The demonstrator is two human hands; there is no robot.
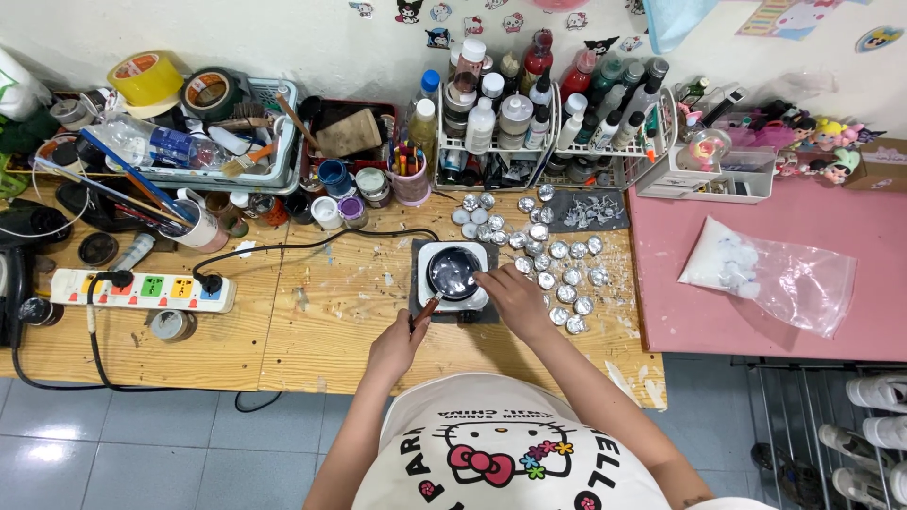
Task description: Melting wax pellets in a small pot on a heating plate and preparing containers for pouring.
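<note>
Dark metal, a small pot [454, 269] sits on a white hot plate [453, 276] at the middle of the frame, on a wooden table [312, 321]. Its inside looks glossy, as if something liquid lies in it (what exactly is too small to tell).

The left hand [397, 345], below and left of the pot, is closed around the pot's wooden handle [425, 311], which runs down-left from the rim. The right hand [515, 300], just right of the pot, reaches to its rim with the fingers [484, 278] pinched together; whether they hold anything I cannot tell.

As to progress, judged from how things lie: to the right and above the pot a crowd of small round foil cups [559, 274] is set out on the table, many with a pale filling showing, so a good part of the filling looks done. The work at the pot is in hand, so more seems left.

At the right of the frame a clear bag of white lumps [765, 274] lies on a pink table [756, 331], well apart from the hands. A power strip [142, 289] lies at the left, its black cord [312, 247] running toward the hot plate.
</note>
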